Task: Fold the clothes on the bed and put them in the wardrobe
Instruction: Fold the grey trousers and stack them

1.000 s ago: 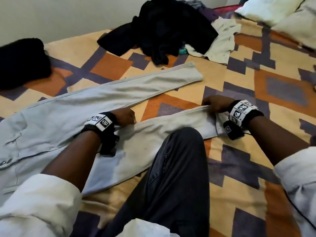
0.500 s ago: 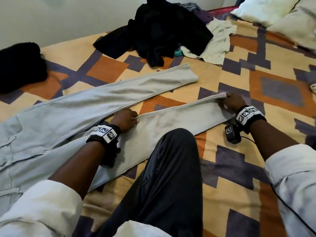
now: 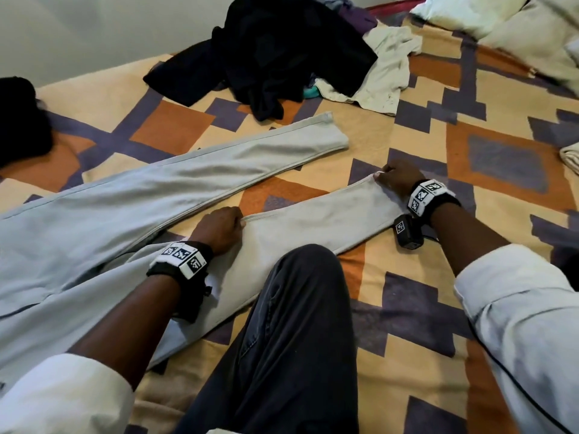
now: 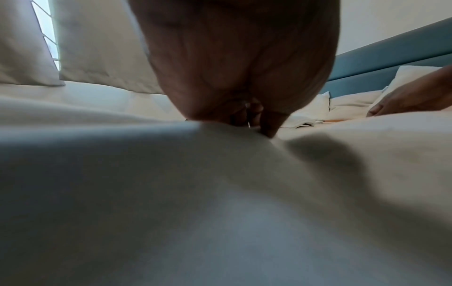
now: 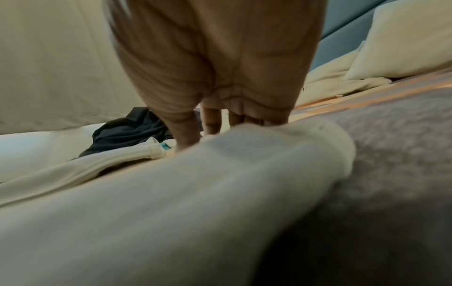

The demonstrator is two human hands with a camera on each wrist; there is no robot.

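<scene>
You're mid-fold on the grey trousers (image 3: 131,211): left hand (image 3: 219,228) and right hand (image 3: 399,180) each pinch the near leg's seam edge. Next, carry it over the far leg.

The bed (image 3: 438,308) (patterned blanket) carries grey trousers (image 3: 125,220), a dark clothes heap (image 3: 282,57), and pillows (image 3: 501,23).

Head cam overhead; wrist cams low, close.

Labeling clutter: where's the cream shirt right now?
Head view, top right: cream shirt lies crumpled on the blanket, tucked against the black clothes pile, left of the pillows.
</scene>
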